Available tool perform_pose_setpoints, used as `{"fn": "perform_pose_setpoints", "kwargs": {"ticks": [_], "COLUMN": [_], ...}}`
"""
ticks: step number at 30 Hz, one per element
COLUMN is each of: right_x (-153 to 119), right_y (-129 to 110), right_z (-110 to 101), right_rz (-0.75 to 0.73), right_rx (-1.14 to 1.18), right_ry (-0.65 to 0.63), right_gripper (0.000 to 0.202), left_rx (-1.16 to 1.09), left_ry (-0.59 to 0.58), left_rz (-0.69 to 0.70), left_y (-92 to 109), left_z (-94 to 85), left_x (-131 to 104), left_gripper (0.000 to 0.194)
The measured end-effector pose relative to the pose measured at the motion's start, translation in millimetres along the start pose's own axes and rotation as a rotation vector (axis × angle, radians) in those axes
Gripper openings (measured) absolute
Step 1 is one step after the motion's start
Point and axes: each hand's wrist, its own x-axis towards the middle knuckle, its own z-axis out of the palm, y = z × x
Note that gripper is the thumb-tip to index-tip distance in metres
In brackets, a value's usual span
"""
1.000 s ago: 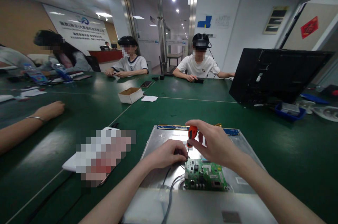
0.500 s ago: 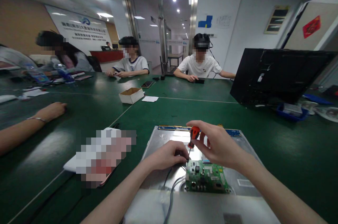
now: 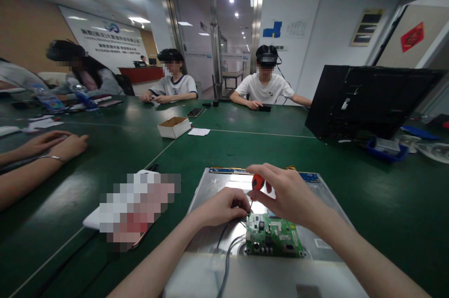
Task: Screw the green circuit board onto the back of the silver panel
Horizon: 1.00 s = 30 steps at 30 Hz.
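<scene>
- Screwdriver (image 3: 258, 182): orange-red and black handle, thin shaft; located above the upper-left corner of the circuit board (image 3: 273, 237), handle uppermost, shaft slanting down toward that corner.
- Right hand (image 3: 289, 190): grasping the screwdriver handle between thumb and fingers, with the wrist raised above the board.
- Left hand (image 3: 221, 205): fingers bent together beside the lower end of the shaft, at the board's upper-left corner; whether they pinch anything cannot be told, as the fingertips are partly hidden.
- Circuit board: green, populated with small components, lying flat on the metal panel (image 3: 217, 182).
- Metal panel: silvery, resting on the desk (image 3: 287, 148); a blue strip (image 3: 228, 171) runs along its far edge, and a pale, cloudy area covers its near part.
- Grey cable (image 3: 227, 263): curving from the left side of the board toward the near edge of the panel.
- Left of the panel: a flat item (image 3: 93, 220), mostly obscured by pixelation.
- Far left: a co-worker's hands (image 3: 68, 147), held close together above the desk, a bracelet (image 3: 52, 158) on one wrist.
- Beyond the panel: an open box (image 3: 174, 129) with a sheet of paper (image 3: 199, 132) just beside it.
- Right: a large black screen (image 3: 368, 101), seen from behind, near a blue tray (image 3: 387, 152).
</scene>
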Motion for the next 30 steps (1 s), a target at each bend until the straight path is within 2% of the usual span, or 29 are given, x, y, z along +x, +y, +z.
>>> {"fn": "perform_pose_setpoints", "kwargs": {"ticks": [5, 9, 14, 18, 24, 30], "right_x": [-1, -1, 0, 0, -1, -1], "right_y": [-1, -1, 1, 0, -3, 0], "right_z": [-6, -8, -4, -5, -11, -9], "right_rz": [-0.003, 0.021, 0.009, -0.01, 0.01, 0.044], "right_rx": [0.118, 0.144, -0.017, -0.09, 0.059, 0.023], "right_ry": [-0.022, -0.029, 0.003, -0.023, -0.084, -0.07], "right_gripper": [0.049, 0.044, 0.036, 0.028, 0.05, 0.045], "left_rx": [-0.03, 0.009, 0.024, -0.007, -0.022, 0.012], "left_ry": [-0.015, 0.005, 0.005, 0.007, 0.001, 0.003], "left_rz": [-0.022, -0.03, -0.037, -0.039, -0.025, -0.043], "left_y": [0, 2, 4, 2, 0, 5], "left_z": [0.5, 0.7, 0.2, 1.6, 1.9, 0.4], "left_x": [0, -1, -1, -1, -1, -1], "left_gripper": [0.011, 0.009, 0.01, 0.011, 0.008, 0.007]}}
